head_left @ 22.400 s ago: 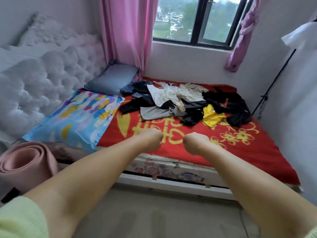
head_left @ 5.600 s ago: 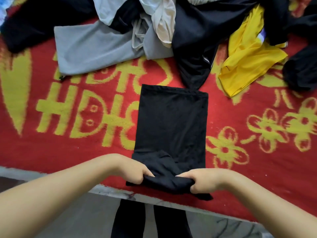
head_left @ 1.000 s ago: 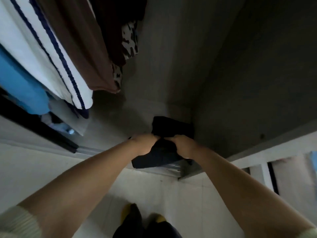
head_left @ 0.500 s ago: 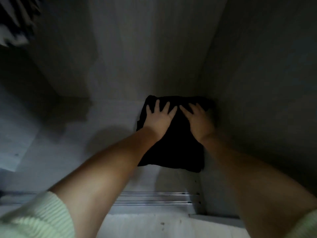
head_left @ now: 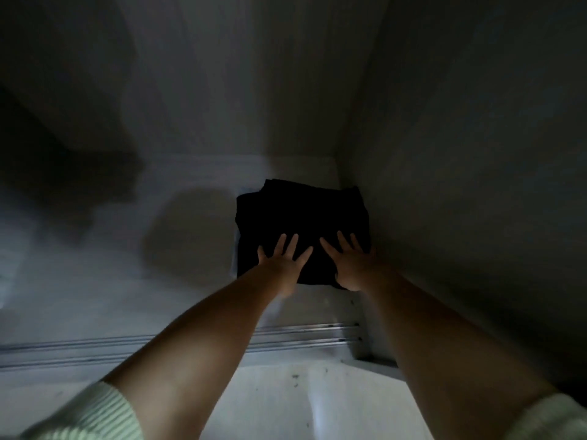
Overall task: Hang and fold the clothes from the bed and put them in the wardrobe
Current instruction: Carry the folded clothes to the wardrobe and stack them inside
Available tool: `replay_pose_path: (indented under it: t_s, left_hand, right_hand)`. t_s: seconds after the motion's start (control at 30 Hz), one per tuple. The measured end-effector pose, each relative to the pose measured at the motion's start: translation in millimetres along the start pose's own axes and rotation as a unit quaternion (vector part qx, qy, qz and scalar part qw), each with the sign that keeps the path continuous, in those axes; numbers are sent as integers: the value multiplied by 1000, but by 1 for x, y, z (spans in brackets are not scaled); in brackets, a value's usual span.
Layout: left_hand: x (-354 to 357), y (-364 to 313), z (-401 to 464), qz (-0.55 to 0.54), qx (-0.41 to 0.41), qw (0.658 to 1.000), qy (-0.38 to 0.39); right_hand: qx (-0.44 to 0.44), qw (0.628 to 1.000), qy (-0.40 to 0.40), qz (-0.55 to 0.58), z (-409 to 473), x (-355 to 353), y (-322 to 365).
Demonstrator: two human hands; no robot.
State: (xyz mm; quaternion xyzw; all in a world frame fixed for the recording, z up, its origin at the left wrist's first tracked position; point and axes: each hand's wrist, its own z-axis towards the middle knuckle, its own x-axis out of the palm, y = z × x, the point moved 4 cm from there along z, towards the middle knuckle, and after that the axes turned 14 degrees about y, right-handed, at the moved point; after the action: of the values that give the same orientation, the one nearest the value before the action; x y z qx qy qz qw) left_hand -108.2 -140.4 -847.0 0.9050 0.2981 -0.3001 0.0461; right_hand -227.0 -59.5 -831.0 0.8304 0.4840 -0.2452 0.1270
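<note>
A folded black garment point(head_left: 301, 217) is seen on the wardrobe floor point(head_left: 127, 281), in the far right corner against the side wall point(head_left: 444, 185). Both hands — left hand point(head_left: 282, 265), right hand point(head_left: 354, 268) — are laid flat on its near edge, fingers spread and straight.

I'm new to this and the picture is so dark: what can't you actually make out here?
- Head view: what the folded black garment is; darkness swallows its folds.
- Its near edge, covered by the left hand and right hand.
- The wardrobe's upper part, cut off by the top edge.
- Left side: blurred shadow.
</note>
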Motion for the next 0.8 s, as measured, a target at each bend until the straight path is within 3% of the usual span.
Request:
replay_pose_path:
  t_s: [0.13,0.53,0.8]
  left_hand:
    - [-34,-6,-86,15,28,999,-42]
    - [-202,-19,-381,-44,-26,978,-200]
    - [-218,-37,-498,-88,40,967,-236]
  right_hand:
    - [-13,999,-25,27,-89,-36,6]
    - [-24,993,-90,76,-373,-176,47]
    - [-41,980,-148,126,-509,-178,60]
